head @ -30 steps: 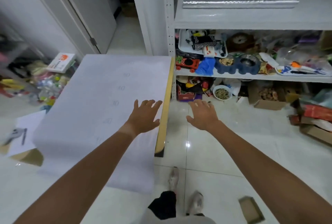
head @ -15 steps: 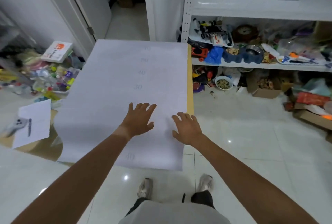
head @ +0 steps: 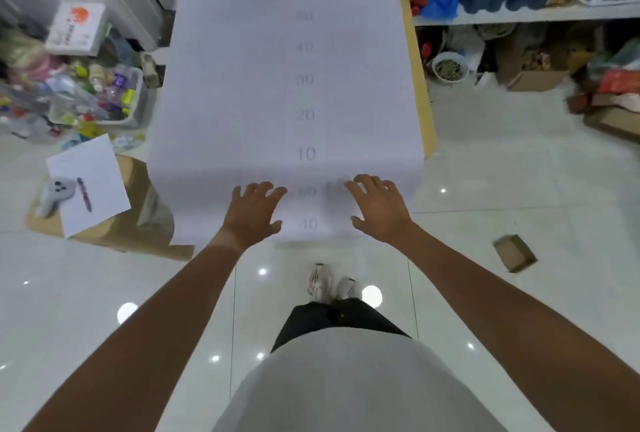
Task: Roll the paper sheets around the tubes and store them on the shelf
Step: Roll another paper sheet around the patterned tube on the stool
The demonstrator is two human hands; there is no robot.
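Both of my hands lie flat with fingers spread, holding nothing: my left hand (head: 254, 213) and right hand (head: 377, 210) press on the near end of the paper sheet (head: 284, 85), where it droops over the table's front edge. The sheet covers nearly the whole table (head: 420, 85), leaving only a tan strip bare along the right side; faint numbers run up its middle. To my left, a clear plastic bin (head: 114, 99) is heaped with small colourful bottles and bits. On the floor to the right, a white bowl (head: 449, 68) holds something dark and grainy, and beside it an open cardboard box (head: 533, 66) contains brownish items too blurred to name. Above them, the shelf (head: 526, 12) is crowded with clutter.
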